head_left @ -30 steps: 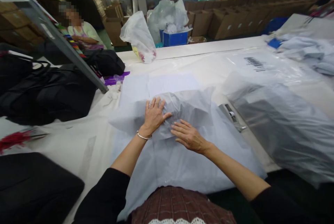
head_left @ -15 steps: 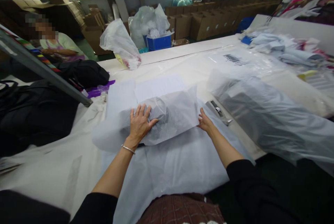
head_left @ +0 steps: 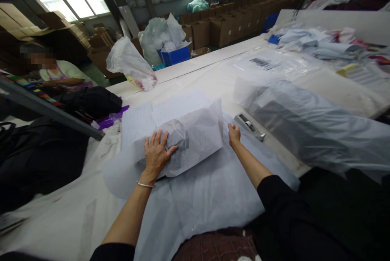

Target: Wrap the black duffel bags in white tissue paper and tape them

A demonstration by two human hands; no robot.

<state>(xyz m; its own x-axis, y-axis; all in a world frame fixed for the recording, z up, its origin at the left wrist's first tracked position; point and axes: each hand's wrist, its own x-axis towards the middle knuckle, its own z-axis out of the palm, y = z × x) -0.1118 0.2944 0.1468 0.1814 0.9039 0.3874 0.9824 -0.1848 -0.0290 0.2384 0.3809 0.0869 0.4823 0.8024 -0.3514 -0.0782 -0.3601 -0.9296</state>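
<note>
A bundle wrapped in thin white tissue paper (head_left: 195, 135) lies on a larger sheet of tissue paper (head_left: 198, 196) spread over the white table (head_left: 213, 70). My left hand (head_left: 156, 152) lies flat on the bundle's left part, fingers spread. My right hand (head_left: 234, 134) is at the bundle's right edge, fingers curled against the paper there; I cannot make out whether it grips the edge.
A tape dispenser (head_left: 250, 126) lies just right of my right hand. Clear plastic bags (head_left: 310, 119) cover the right side. Black bags (head_left: 39, 155) lie left under a grey metal bar (head_left: 48, 111). A seated person (head_left: 57, 74) is far left. A white plastic sack (head_left: 129, 64) stands behind.
My right hand slid off the top of the bundle to its right edge. My left hand stayed pressed on the bundle. The view swung to the right.
</note>
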